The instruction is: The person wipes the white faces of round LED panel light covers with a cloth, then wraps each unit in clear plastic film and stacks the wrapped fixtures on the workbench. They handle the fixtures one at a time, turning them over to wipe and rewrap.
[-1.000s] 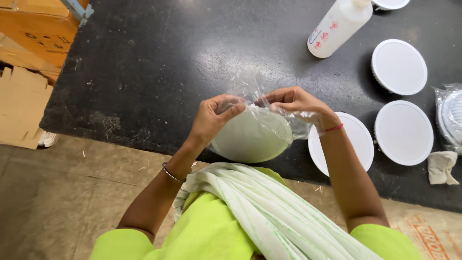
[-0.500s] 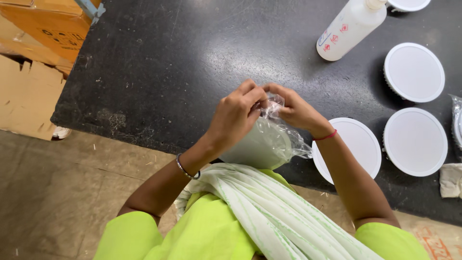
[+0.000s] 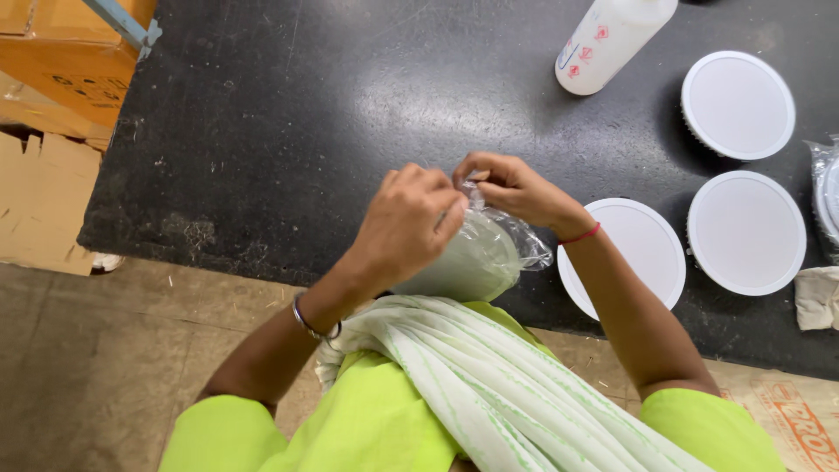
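Both hands together at the bag mouth, left hand [image 3: 406, 225] and right hand [image 3: 511, 188] pinching the clear plastic bag [image 3: 507, 240] holding a round white disc light [image 3: 459, 262], bag hanging below toward the body over the black table [image 3: 262, 131] edge.

Both hands met above the black table [image 3: 262, 131]: the left hand [image 3: 406, 227] and right hand [image 3: 511, 188] pinched the top of a clear bag [image 3: 489, 253] around a white disc. Three white discs [image 3: 738, 105] and a bottle [image 3: 607, 39] lay beyond.
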`<state>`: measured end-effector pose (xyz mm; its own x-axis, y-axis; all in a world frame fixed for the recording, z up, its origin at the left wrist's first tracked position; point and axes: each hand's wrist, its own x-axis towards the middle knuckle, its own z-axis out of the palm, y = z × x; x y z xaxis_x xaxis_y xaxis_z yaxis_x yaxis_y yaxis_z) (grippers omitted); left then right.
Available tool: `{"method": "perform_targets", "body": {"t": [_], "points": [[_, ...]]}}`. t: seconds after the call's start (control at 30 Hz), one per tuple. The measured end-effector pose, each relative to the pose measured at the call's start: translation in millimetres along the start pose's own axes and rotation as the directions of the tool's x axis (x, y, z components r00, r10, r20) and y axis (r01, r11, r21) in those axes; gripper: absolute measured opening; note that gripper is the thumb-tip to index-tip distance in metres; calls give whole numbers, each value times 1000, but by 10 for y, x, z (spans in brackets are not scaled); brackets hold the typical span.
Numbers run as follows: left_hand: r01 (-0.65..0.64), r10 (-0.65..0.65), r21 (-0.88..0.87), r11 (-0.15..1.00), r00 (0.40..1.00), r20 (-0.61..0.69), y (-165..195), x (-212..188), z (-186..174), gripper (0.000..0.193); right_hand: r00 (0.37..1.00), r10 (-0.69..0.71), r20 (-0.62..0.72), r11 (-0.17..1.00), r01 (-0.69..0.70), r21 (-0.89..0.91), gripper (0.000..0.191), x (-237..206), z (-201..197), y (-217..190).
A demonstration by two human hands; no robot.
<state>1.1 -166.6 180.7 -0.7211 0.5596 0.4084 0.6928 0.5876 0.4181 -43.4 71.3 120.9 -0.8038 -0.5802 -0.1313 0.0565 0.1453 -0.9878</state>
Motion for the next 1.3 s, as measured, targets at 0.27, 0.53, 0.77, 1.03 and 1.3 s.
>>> {"method": "perform_targets", "body": {"t": [0.27, 0.53, 0.77, 1.03, 1.3], "points": [[-402, 366, -99, 910, 893, -260, 499, 83, 125, 61, 1000, -21, -6, 1000, 21, -2, 13, -22, 9, -22], [-80, 22, -320, 944, 983, -181, 24, 147, 266, 9, 992, -123, -8, 986, 123, 111, 19, -42, 42, 6], [213, -228, -392, 895, 974, 8, -243, 121, 60, 10, 999, -31, -21, 984, 34, 172, 25, -31, 155, 4], [493, -244, -709, 505, 869, 430, -676, 173, 103, 12, 998, -51, -40, 997, 54, 61, 16, -85, 199, -30], [473, -149, -675, 566, 864, 481, -815, 288, 201, 11, 999, -48, -22, 999, 48, 7, 22, -159, 200, -176]]}}
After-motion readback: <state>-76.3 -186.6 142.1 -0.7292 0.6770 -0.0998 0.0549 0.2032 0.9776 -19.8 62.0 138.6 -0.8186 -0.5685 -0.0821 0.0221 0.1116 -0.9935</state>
